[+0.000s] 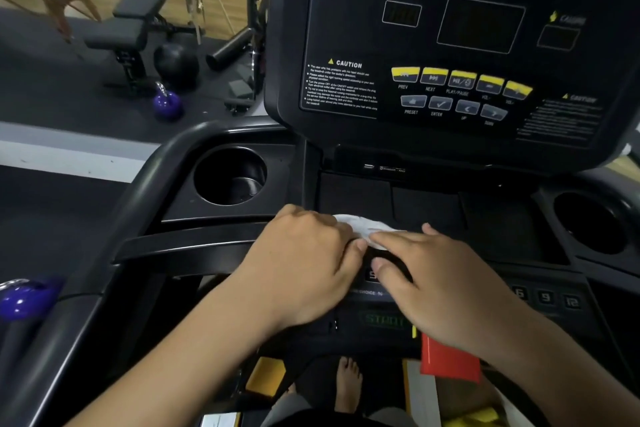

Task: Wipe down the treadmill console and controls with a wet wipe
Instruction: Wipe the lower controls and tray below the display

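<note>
Dim gym floor beyond, with a bench [138,21] and purple kettlebell [167,104] left of the console [450,45]. Both hands low on the tray below the console: left hand [304,263] curled, pinching one end of the wipe [363,227]; right hand [443,281] flattened, fingers spread, pressing the other end. Wipe bunched on the tray edge, right of the cupholder [230,175]. Seemingly early or midway: hard to tell what is already clean. Probably left: screen panel, yellow buttons [460,78], start key [384,319], handrail [166,246].
</note>
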`<state>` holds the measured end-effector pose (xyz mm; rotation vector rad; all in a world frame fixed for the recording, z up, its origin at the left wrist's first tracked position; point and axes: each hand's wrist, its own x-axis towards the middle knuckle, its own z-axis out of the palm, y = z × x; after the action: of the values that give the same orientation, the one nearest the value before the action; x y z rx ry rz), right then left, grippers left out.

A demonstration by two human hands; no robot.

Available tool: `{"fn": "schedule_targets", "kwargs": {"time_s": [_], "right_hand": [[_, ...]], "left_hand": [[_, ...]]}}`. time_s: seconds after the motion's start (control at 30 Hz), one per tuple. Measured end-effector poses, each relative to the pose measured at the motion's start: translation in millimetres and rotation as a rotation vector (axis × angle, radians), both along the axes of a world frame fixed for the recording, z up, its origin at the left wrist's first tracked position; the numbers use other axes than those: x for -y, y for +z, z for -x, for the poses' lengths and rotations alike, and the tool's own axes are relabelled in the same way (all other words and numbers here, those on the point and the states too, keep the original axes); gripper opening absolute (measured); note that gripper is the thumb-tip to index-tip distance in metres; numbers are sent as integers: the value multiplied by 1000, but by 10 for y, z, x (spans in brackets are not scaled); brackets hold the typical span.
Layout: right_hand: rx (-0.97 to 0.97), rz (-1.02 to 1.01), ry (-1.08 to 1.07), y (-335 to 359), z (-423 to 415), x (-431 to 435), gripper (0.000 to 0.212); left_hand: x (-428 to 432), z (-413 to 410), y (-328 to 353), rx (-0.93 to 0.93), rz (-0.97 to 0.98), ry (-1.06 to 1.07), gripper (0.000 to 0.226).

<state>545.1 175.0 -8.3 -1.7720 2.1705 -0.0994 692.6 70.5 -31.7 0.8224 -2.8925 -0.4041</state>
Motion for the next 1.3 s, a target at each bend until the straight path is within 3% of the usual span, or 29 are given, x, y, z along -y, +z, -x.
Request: {"fn": "schedule_targets", "kwargs": {"time_s": [0.17,0.37,0.67,0.77,0.87,1.17,1.3], "right_hand": [[-25,-36,17,-59,-75,8,55],[-53,-48,-32,-285,-106,373,62],[9,-5,-103,-71,-164,113,45],[155,86,-57,-88,-178,244,33],[109,104,5,-110,-154,173,37],[-106,19,45,8,124,-152,46],[-80,-8,143,-40,107,-213,53]], "left_hand": [[20,-77,-50,33,30,-54,56],[228,13,-198,175,40,14,88],[246,-36,-129,-1,17,-113,66],[352,-25,-157,-43,52,-100,47],[327,-107,-208,-140,32,-100,33],[-192,25,-200,-154,87,9,30],[-347,23,-272,-82,184,115,46]]}}
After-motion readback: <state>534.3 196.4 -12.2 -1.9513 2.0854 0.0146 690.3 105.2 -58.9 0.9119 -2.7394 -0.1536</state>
